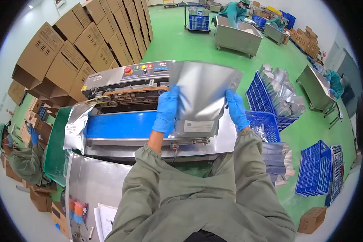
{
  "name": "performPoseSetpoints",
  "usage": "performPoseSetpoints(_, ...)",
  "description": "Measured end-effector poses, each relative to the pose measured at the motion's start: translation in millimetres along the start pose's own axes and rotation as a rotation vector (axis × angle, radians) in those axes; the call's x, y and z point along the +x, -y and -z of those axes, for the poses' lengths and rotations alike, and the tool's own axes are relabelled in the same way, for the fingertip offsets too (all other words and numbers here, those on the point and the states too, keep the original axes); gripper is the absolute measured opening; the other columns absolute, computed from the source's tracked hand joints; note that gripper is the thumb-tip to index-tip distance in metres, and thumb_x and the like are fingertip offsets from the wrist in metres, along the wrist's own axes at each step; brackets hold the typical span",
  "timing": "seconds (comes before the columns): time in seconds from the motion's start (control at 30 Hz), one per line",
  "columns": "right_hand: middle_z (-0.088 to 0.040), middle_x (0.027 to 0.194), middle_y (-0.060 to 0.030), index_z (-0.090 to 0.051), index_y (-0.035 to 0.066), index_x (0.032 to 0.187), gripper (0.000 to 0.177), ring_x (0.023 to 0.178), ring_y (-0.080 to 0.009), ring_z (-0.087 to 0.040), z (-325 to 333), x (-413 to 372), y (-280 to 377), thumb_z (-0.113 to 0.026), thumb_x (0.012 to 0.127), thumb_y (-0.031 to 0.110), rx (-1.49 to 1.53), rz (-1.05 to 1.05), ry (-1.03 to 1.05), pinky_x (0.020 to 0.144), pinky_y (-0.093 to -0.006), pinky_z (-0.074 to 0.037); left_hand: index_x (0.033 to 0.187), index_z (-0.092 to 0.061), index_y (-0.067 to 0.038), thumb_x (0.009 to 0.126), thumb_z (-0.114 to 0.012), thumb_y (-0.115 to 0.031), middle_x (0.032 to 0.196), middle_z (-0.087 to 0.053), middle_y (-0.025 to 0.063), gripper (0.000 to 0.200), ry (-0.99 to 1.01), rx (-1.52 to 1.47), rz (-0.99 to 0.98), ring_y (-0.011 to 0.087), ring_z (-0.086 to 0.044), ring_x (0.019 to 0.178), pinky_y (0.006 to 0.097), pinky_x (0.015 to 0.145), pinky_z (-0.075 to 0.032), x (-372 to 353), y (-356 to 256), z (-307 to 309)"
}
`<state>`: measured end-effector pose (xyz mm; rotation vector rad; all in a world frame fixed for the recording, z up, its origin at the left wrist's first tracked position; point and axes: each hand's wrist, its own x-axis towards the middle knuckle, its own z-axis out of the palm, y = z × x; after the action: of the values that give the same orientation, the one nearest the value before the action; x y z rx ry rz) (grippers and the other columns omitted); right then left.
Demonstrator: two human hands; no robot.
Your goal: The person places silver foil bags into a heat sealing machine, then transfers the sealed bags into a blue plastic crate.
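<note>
A large silver foil pouch [201,90] with a white label near its lower edge is held up in front of me. My left hand [167,109], in a blue glove, grips its left side. My right hand [237,109], gloved too, is closed on its right edge. Behind and left of the pouch stands a band sealing machine [135,74] with a red button, lit displays and a brown sealing belt. Its blue conveyor belt [121,125] runs below. A second foil pouch [77,127] hangs at the belt's left end, beside a green bin [54,151].
Blue crates [266,121] stand at my right, one packed with upright foil pouches [282,90]. Cardboard boxes [74,46] are stacked at the left. A co-worker [24,157] sits at the far left. Other people stand by steel carts [238,38] across the green floor.
</note>
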<state>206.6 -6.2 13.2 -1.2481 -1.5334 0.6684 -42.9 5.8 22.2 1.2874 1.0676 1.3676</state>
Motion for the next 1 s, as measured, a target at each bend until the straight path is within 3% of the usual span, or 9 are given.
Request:
performPoseSetpoints(0.03, -0.054, 0.067, -0.0056, -0.057, -0.005, 0.085, 0.04, 0.061, -0.0152, -0.049, -6, 1, -5, -0.046, 0.091, 0.033, 0.113, 0.001, -0.037, 0.056, -0.0303, -0.04, 0.103, -0.057, -0.001, 0.091, -0.047, -0.031, 0.078, -0.061, 0.0046, 0.034, 0.06, -0.266, 0.089, 0.016, -0.059, 0.077, 0.0299, 0.068, -0.048, -8, -4, 1)
performPoseSetpoints(0.2, -0.05, 0.067, 0.0, -0.059, 0.0, 0.087, 0.033, 0.062, -0.0087, -0.046, -19, -1, -20, -0.048, 0.089, 0.031, 0.146, -0.063, -0.046, 0.056, -0.0238, -0.04, 0.099, -0.059, 0.001, 0.087, -0.05, -0.031, 0.088, -0.062, 0.0096, 0.035, -0.022, -0.368, 0.36, 0.0178, -0.058, 0.075, 0.0298, 0.067, -0.047, 29, 108, 13)
performPoseSetpoints(0.37, -0.053, 0.061, -0.0031, -0.06, 0.0, 0.075, 0.036, 0.051, -0.0108, -0.049, -32, -9, -59, -0.049, 0.087, 0.032, 0.228, -0.325, 0.125, 0.049, -0.0248, -0.04, 0.083, -0.06, -0.001, 0.086, -0.049, -0.03, 0.074, -0.057, 0.0058, 0.03, -0.152, -0.045, 0.409, 0.0154, -0.052, 0.063, 0.0291, 0.058, -0.043, -1, 96, 18)
performPoseSetpoints(0.47, -0.053, 0.055, -0.0042, -0.058, 0.0, 0.067, 0.038, 0.046, -0.0116, -0.05, -55, -1, -57, -0.048, 0.087, 0.031, 0.244, -0.312, 0.054, 0.045, -0.0246, -0.04, 0.075, -0.059, -0.002, 0.086, -0.05, -0.035, 0.06, -0.05, 0.0047, 0.036, -0.246, -0.268, 0.513, 0.0136, -0.043, 0.053, 0.0298, 0.048, -0.034, 30, 144, 38)
performPoseSetpoints(0.6, -0.056, 0.057, -0.0058, -0.06, -0.002, 0.073, 0.039, 0.048, -0.0129, -0.053, -83, 12, -59, -0.045, 0.088, 0.031, 0.316, -0.285, 0.166, 0.045, -0.0259, -0.042, 0.087, -0.061, 0.001, 0.086, -0.047, -0.042, 0.068, -0.055, 0.005, 0.045, -0.198, 0.172, 0.579, 0.0156, -0.045, 0.063, 0.0325, 0.061, -0.042, 30, 109, 75)
performPoseSetpoints(0.7, -0.055, 0.06, -0.0048, -0.06, 0.001, 0.076, 0.036, 0.051, -0.0115, -0.052, -90, 1, -64, -0.044, 0.09, 0.029, 0.433, -0.344, 0.317, 0.047, -0.0245, -0.042, 0.113, -0.055, 0.002, 0.09, -0.043, -0.035, 0.104, -0.057, 0.009, 0.046, -0.075, 0.057, 0.134, 0.0179, -0.051, 0.094, 0.0284, 0.087, -0.038, 3, 125, 115)
performPoseSetpoints(0.8, -0.058, 0.061, -0.0068, -0.064, 0.0, 0.083, 0.038, 0.053, -0.014, -0.055, -59, -26, -59, -0.047, 0.089, 0.033, 0.436, -0.276, 0.3, 0.052, -0.0253, -0.047, 0.114, -0.055, 0.0, 0.084, -0.052, -0.032, 0.111, -0.058, 0.0107, 0.043, 0.029, -0.088, 0.364, 0.0203, -0.056, 0.098, 0.0311, 0.088, -0.042, -8, 66, 106)
performPoseSetpoints(0.87, -0.059, 0.064, -0.0071, -0.063, -0.001, 0.086, 0.038, 0.056, -0.0142, -0.057, -2, -51, -63, -0.049, 0.088, 0.035, 0.446, -0.523, 0.177, 0.053, -0.0255, -0.049, 0.114, -0.054, 0.0, 0.083, -0.052, -0.033, 0.107, -0.059, 0.012, 0.045, 0.098, -0.226, 0.69, 0.0228, -0.059, 0.093, 0.035, 0.083, -0.047, -6, 51, 93)
performPoseSetpoints(1.0, -0.058, 0.07, -0.0049, -0.062, 0.0, 0.091, 0.033, 0.058, -0.0126, -0.053, 106, -132, -160, -0.051, 0.087, 0.031, 0.294, -0.519, -0.136, 0.052, -0.0251, -0.046, 0.12, -0.047, 0.0, 0.081, -0.056, -0.034, 0.113, -0.054, 0.0162, 0.052, -0.085, 0.465, 0.101, 0.0281, -0.054, 0.099, 0.0359, 0.085, -0.043, -23, 45, 116)
